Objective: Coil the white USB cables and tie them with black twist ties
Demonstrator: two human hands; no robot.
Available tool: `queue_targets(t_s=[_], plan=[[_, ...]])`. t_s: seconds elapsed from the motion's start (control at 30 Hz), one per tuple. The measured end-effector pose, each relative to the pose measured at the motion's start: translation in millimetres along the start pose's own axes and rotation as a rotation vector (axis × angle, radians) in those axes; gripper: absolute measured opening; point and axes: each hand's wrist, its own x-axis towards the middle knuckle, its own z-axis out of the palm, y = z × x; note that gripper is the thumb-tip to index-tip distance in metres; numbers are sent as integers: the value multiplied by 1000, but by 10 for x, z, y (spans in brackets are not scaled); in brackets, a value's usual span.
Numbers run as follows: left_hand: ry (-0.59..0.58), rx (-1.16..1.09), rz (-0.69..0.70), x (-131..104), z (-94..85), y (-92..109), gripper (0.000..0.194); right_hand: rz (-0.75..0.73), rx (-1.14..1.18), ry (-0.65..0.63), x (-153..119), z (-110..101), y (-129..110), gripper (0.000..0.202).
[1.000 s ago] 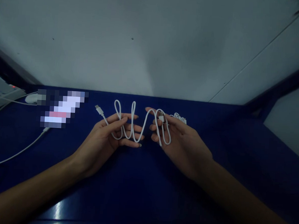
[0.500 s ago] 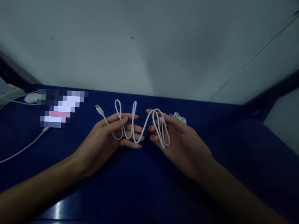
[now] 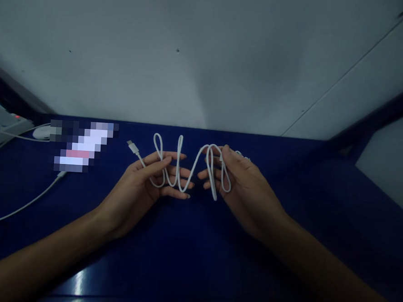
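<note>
A white charging cable (image 3: 196, 162), bent into long loops, stretches between my two hands above the blue table. My left hand (image 3: 148, 177) holds its left loops, with the thumb pressed over them and the other fingers stretched beneath. Past that hand's index finger sticks out the cable's metal-tipped plug (image 3: 132, 147), pointing up and left. My right hand (image 3: 242, 185) grips the right-hand loops, thumb on top and fingertips behind them. The cable's other end is hidden at the right hand. Behind that hand, another coiled white cable (image 3: 238, 153) is mostly covered.
On the left lies a blurred-out phone-like object (image 3: 85, 146) with a white cord (image 3: 30, 206) plugged into its lower end. Beside it are a white adapter (image 3: 41, 133) and a power strip (image 3: 9, 132). A grey wall panel (image 3: 207, 55) rises behind the blue table (image 3: 167, 258).
My right thumb has come over onto the right-hand loops, which have shifted and narrowed. The coiled cable behind is now more covered. My left hand has barely moved.
</note>
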Motion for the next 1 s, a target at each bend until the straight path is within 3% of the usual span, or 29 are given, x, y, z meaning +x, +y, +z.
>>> queue_targets(t_s=[0.23, 0.43, 0.57, 0.77, 1.0], plan=[[9, 6, 8, 3, -16, -2, 24, 46, -91, 8, 34, -25, 30, 33], [41, 5, 1, 0, 16, 16, 24, -199, -395, 64, 23, -91, 61, 39], [52, -1, 12, -7, 18, 21, 24, -237, -527, 100, 3, -97, 7, 41], [58, 9, 25, 8, -30, 1, 24, -156, -405, 50, 50, -122, 13, 37], [130, 50, 35, 20, 4, -5, 26, 12, -194, -111, 52, -140, -18, 30]])
